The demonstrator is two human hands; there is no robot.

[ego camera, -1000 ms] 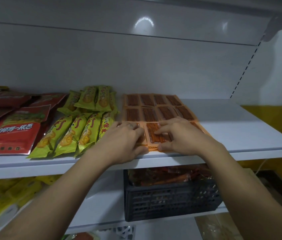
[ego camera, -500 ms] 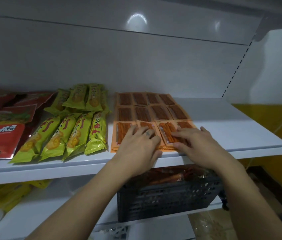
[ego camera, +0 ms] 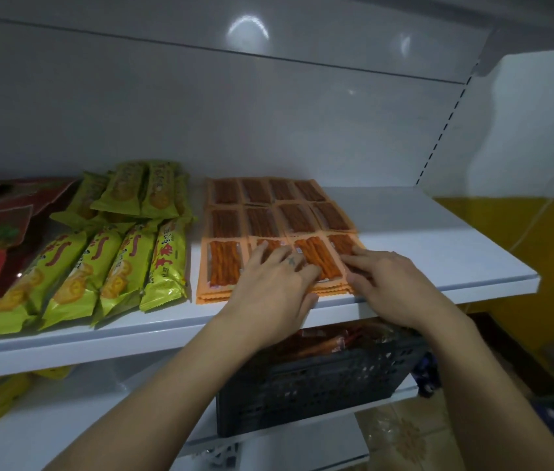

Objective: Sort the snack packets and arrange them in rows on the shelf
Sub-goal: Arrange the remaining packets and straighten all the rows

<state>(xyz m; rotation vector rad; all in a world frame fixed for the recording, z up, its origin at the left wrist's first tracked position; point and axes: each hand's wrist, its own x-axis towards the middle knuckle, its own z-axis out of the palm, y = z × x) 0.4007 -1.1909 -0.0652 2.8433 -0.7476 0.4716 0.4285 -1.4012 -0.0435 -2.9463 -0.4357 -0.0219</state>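
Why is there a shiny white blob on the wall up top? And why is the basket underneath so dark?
Head view: the blob is glare, probably a light reflected in the glossy back panel. Head view: the black crate sits under the shelf, in its shadow, so it looks dim and its contents are hard to make out.

Glossy white shelf; shiny foil green packets; clear-windowed orange packets; perforated black plastic crate.
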